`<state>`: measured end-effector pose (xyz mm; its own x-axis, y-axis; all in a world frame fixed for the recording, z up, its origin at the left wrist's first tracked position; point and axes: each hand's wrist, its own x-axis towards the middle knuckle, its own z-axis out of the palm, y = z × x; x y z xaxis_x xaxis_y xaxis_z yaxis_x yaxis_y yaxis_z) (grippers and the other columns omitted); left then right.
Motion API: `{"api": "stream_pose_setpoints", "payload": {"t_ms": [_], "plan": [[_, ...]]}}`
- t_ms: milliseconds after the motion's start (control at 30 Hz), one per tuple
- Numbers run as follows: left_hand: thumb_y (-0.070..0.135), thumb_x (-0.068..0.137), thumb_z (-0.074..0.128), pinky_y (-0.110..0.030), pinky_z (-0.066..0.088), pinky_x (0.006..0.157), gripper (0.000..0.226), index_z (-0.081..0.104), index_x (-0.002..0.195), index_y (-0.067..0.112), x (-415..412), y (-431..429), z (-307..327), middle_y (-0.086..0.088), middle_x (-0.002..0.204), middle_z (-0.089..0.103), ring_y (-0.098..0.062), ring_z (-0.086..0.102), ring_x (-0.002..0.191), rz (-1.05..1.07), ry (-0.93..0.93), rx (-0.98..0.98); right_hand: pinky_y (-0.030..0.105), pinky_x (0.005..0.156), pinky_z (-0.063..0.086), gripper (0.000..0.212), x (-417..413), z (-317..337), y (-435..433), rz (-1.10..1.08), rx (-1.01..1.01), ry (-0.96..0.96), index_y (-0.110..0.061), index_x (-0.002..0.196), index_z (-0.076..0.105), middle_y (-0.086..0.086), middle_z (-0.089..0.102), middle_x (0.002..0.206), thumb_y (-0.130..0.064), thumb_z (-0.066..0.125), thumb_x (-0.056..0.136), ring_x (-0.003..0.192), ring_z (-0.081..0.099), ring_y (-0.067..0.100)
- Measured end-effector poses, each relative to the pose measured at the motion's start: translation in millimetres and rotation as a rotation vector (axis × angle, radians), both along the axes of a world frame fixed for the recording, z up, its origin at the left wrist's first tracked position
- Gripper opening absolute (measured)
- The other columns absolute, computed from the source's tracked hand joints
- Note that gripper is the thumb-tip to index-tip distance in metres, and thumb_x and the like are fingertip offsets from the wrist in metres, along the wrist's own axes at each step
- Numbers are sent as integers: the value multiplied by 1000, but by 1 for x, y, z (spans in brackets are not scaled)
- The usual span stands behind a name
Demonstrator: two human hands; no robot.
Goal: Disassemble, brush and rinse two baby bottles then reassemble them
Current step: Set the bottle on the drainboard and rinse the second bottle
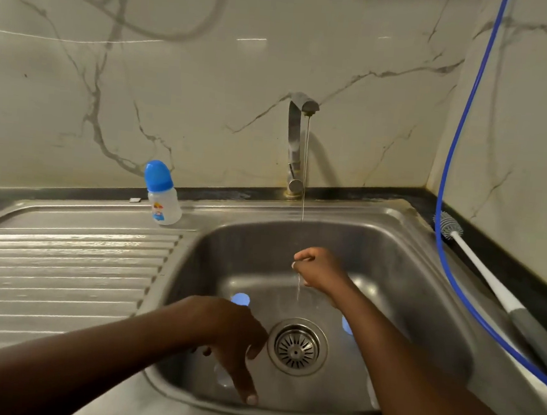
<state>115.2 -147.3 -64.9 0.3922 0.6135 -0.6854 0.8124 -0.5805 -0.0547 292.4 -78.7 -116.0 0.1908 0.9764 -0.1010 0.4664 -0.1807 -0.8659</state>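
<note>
Two bare hands are at work in the steel sink (424,286). The right hand (318,267) is up under the tap (296,143), in the thin stream of water (305,177) that falls from it. Its fingers are curled tightly in, so the grip is closed, but I cannot tell whether anything small is caught inside it. The left hand (234,339) reaches low into the near side of the basin, just left of the drain strainer (297,346). Its grip is loose and open, with one finger stretched straight down towards the sink floor. A clear piece (222,376) lies under that hand; whether the fingers touch it I cannot tell.

On the basin floor a blue piece (240,298) shows just beyond the left hand. A second blue piece (347,324) is half hidden behind the right forearm. One whole baby bottle (164,194) stands upright at the back of the ribbed draining board (61,271), its blue cap on, well away from both hands.

To the right of the sink, a bottle brush (447,224) lies on the dark worktop (523,285), its bristled head towards the wall and its white handle running forward. A blue hose (452,156) hangs down the wall and curves across the sink's right rim beside the brush.
</note>
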Motion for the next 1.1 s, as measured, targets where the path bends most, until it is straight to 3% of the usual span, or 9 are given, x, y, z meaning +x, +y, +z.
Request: {"api": "stream_pose_setpoints", "payload": {"t_ms": [67,200,367,500,633,733,833,1000,1100], "plan": [[54,72,80,-30,54,57,64,49,120,25,-2,-3,-7,-7,117,62,-27,69,92,-10,-11,17,45,90,56,12,1,1,-2,1,14,4,-32,82,64,1,67,101,-20,64,81,102,64,24],[39,73,83,-42,57,81,59,45,114,21,-6,-1,-22,-12,110,65,-33,69,92,-31,-31,66,45,90,56,15,2,1,-2,-22,35,12,-34,74,62,-3,65,98,-21,63,82,101,64,24],[28,82,75,-27,52,61,46,48,119,20,5,14,15,-7,114,64,-31,71,93,43,-72,38,43,90,55,16,9,3,-1,-137,87,50,-31,88,66,2,69,107,-17,59,86,102,64,24],[28,85,73,-27,56,78,63,42,139,19,10,53,42,-7,127,58,-21,66,99,162,-366,236,27,82,45,30,17,7,-1,-323,188,98,-18,121,62,4,66,119,-19,58,91,107,61,21],[35,80,75,-25,44,80,60,52,131,14,22,83,20,-6,120,57,-13,50,95,405,-715,477,29,87,44,46,17,9,-4,-333,221,178,-17,137,49,7,58,132,-34,58,95,117,57,24],[23,81,75,-25,56,69,41,60,115,8,35,95,-20,-7,102,65,-13,63,84,764,-1135,262,42,96,51,62,13,3,-2,-212,160,295,-24,146,36,10,51,141,-44,60,92,115,58,26],[12,76,77,-44,60,82,44,51,112,13,40,101,-45,-14,111,61,-25,65,96,981,-1424,103,36,91,54,66,9,1,1,-79,148,426,-30,151,26,13,47,144,-30,61,94,114,59,25],[6,77,77,-40,59,84,54,42,115,21,48,103,-54,-6,110,58,-22,64,98,881,-1549,71,40,96,53,71,8,7,2,-61,209,336,-38,149,27,5,46,144,-27,66,91,121,54,22],[7,79,77,-36,60,80,53,42,115,22,52,101,-52,-7,110,61,-20,66,96,786,-1585,50,35,88,57,72,5,10,4,-64,252,314,-37,147,28,2,53,137,-27,69,89,113,58,18]]}}
